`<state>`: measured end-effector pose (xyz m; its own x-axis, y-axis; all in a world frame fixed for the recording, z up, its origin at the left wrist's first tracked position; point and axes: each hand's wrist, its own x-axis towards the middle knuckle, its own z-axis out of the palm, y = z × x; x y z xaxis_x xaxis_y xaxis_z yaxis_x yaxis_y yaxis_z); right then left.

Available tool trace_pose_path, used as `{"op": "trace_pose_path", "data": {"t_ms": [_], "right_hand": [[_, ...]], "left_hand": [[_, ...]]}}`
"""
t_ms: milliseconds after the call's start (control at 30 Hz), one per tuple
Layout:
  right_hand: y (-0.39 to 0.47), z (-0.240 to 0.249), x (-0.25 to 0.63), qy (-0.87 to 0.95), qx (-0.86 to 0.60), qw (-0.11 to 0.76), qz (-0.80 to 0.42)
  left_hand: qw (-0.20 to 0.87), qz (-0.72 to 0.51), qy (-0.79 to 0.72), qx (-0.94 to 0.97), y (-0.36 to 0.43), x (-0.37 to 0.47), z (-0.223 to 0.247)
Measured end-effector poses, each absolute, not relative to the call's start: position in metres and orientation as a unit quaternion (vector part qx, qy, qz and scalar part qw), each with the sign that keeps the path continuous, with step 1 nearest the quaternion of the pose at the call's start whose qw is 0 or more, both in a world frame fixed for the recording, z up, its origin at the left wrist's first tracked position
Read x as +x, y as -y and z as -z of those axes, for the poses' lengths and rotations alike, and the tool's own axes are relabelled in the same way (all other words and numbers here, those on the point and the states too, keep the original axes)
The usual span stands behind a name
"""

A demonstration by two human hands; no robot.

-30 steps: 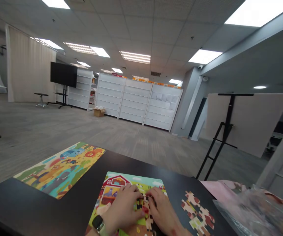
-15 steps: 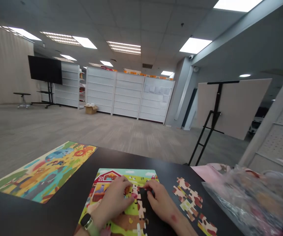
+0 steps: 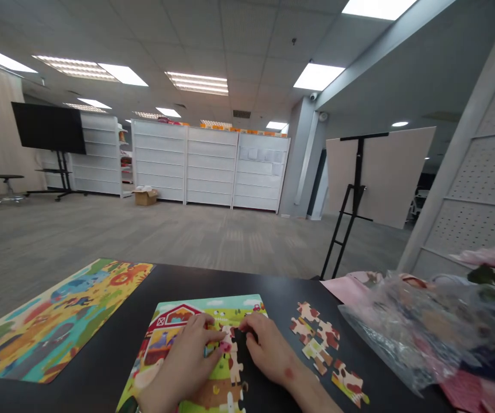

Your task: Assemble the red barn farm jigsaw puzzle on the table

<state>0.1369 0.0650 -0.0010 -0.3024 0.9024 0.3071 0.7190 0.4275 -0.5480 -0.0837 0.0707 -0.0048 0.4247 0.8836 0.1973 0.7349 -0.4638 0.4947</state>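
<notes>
A farm-scene puzzle (image 3: 167, 324) lies on the black table, with a red barn at its upper left and a knobbed, unfinished-looking right edge. My left hand (image 3: 191, 358) rests over its middle, fingers curled and fingertips on the cow pieces (image 3: 229, 334) near that edge. Just right of the edge is my right hand (image 3: 268, 347), thumb and forefinger close together by the upper pieces; anything between them is too small to make out. Several loose brown-and-white pieces (image 3: 328, 332) lie on the table to the right of my right hand.
Another colourful animal puzzle (image 3: 58, 321) lies on the table's left. Clear plastic bags (image 3: 419, 327) and pink cloth are heaped at the right edge. Beyond the table (image 3: 213, 278) stand a board on a black easel (image 3: 354, 189), white shelves (image 3: 210, 166) and a cardboard box (image 3: 145, 197).
The camera view has turned to the right, so the scene sits further left. My left fingers lie flatter over the cow pieces. My right hand stays beside the puzzle's edge.
</notes>
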Motion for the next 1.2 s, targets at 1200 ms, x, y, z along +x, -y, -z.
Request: {"op": "trace_pose_path", "data": {"t_ms": [1200], "right_hand": [[-0.009, -0.008, 0.221, 0.661, -0.660, 0.351, -0.065]], "left_hand": [[0.189, -0.200, -0.529, 0.803, -0.094, -0.095, 0.011]]}}
